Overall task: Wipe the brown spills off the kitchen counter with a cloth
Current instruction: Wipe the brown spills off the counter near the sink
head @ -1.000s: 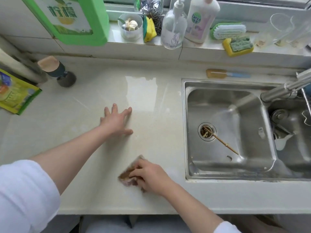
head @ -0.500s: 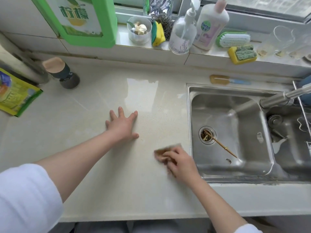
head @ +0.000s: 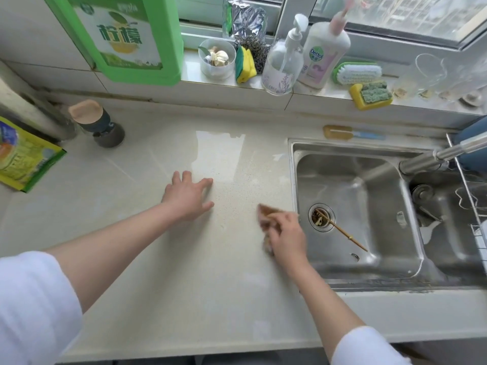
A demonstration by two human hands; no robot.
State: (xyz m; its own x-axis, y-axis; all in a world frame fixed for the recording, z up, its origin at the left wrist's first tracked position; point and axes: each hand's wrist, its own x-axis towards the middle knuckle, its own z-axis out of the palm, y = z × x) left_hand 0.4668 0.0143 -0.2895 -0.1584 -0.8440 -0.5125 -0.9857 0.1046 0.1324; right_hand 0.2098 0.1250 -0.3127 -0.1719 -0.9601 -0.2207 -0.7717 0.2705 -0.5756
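Observation:
A pale cream kitchen counter (head: 147, 259) fills the middle of the head view. My right hand (head: 286, 238) presses a brown-stained cloth (head: 266, 213) flat on the counter, right beside the sink's left rim. Most of the cloth is hidden under my fingers. My left hand (head: 188, 197) rests flat on the counter with fingers spread, a hand's width to the left of the cloth, holding nothing. I can make out no distinct brown spill on the counter; the surface shows a wet sheen.
A steel sink (head: 355, 283) with a chopstick (head: 342, 231) across its drain lies to the right. A grinder jar (head: 97, 122) and a green packet (head: 23, 156) sit at the back left. The sill holds a green detergent jug (head: 123, 35), soap bottles (head: 324, 54), sponges (head: 370, 96).
My right hand has slid the cloth from the counter's front toward the back right, up to the sink's left rim. My left hand stays planted in the same spot.

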